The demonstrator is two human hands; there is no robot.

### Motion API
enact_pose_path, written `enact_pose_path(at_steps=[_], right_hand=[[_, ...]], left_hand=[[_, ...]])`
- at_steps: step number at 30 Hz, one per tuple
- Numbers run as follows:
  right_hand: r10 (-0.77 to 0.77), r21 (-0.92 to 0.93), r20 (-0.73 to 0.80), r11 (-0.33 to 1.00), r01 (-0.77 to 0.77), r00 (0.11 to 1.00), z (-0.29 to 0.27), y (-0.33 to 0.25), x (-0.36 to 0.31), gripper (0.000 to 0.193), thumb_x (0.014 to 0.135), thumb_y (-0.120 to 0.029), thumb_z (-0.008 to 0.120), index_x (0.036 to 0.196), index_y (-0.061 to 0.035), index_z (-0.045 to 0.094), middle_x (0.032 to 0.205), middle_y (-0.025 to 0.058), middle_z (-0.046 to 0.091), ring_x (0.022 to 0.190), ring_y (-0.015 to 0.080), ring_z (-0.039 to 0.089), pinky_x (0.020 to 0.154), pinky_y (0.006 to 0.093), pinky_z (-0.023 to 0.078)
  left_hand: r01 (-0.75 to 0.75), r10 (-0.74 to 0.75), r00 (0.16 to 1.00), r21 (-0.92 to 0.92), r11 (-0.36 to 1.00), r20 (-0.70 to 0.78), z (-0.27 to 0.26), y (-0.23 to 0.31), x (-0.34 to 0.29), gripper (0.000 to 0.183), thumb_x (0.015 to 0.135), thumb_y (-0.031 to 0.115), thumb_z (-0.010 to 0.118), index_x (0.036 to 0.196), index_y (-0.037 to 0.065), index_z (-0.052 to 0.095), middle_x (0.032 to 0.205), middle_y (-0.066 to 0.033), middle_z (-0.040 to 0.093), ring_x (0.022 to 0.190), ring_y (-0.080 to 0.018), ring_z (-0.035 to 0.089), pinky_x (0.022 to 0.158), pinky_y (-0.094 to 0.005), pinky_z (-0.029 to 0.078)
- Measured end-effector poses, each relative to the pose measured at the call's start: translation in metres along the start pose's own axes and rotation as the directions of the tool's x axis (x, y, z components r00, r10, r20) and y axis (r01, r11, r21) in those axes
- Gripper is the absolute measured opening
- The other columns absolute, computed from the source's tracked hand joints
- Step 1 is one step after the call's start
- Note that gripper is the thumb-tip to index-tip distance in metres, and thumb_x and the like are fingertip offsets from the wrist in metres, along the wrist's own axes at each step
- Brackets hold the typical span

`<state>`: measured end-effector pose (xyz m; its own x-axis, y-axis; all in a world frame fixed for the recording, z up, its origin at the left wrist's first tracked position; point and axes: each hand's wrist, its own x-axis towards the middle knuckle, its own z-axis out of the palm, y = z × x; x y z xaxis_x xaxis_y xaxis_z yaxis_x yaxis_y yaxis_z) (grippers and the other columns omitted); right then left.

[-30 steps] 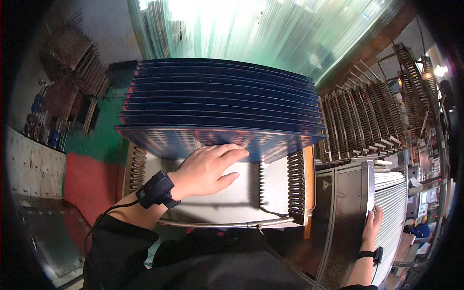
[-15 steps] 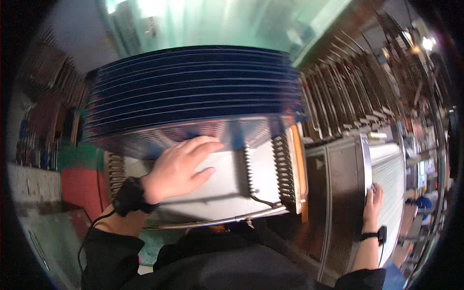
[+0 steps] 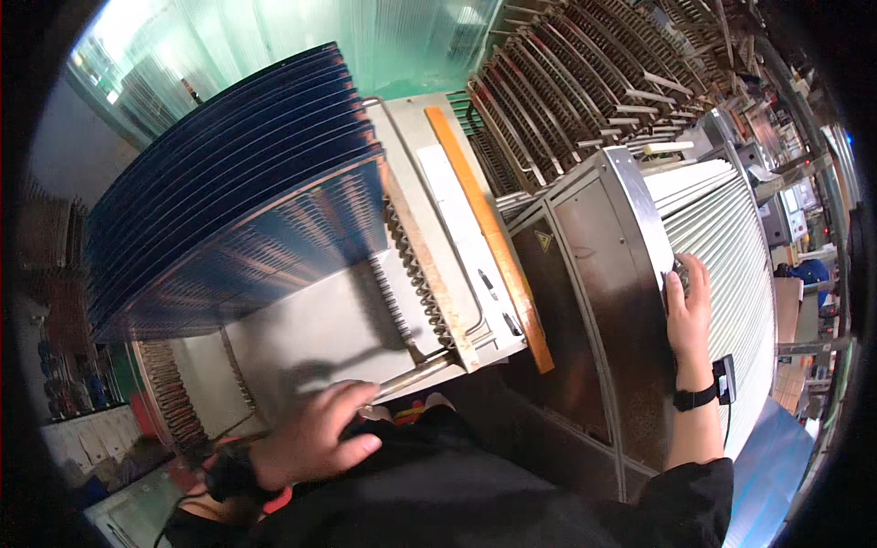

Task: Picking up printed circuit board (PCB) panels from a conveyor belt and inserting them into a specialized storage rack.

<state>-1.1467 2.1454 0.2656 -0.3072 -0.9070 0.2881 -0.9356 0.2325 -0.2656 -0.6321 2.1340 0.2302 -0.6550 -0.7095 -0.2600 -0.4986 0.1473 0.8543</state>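
Dark blue panels with copper-coloured edges and patterns, looking like circuit board panels, stand side by side in a rack with coiled spring dividers. My left hand is slightly blurred, low over the rack's near metal bar. Its thumb and fingers are apart with nothing between them; whether it touches the bar, I cannot tell. On the right, my right hand curls at the metal edge of a steel machine. Its fingers close round a small shiny part there, mostly hidden by them.
White rollers or slats fill the machine's top at right. An orange strip, white paper and a black pen lie beside the rack. Empty metal racks stand behind. A translucent green curtain hangs at the back.
The view has turned to the right, so the rack and panels sit farther left. My left hand has come away from the panels toward the near bar. My right hand stays on the machine's edge.
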Motion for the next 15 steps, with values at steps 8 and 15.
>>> enact_pose_path(at_steps=[8,15], right_hand=[[0.064,0.461,0.002,0.886,-0.057,0.998,0.016,0.063,-0.010,0.047,0.098,-0.006,0.053,0.143,0.0040,0.046,0.146,0.0199,0.048,0.138,0.0308,0.043,0.116,0.0401,0.032],[-0.168,0.670,0.072,0.738,0.077,0.983,0.013,-0.029,0.033,0.044,0.103,-0.014,0.048,0.143,0.0033,0.045,0.147,0.0112,0.046,0.134,0.0227,0.043,0.116,0.0364,0.029]], left_hand=[[0.067,0.271,0.768,0.494,0.867,-0.581,0.073,-0.002,0.014,0.028,0.081,0.026,0.075,0.103,0.012,0.067,0.086,-0.0051,0.066,0.076,-0.0235,0.066,0.075,-0.0377,0.052],[0.085,0.138,0.890,0.457,0.886,-0.434,0.082,-0.014,0.007,0.043,0.090,0.023,0.061,0.129,0.009,0.051,0.089,-0.0144,0.065,0.077,-0.0346,0.065,0.076,-0.0449,0.052]])
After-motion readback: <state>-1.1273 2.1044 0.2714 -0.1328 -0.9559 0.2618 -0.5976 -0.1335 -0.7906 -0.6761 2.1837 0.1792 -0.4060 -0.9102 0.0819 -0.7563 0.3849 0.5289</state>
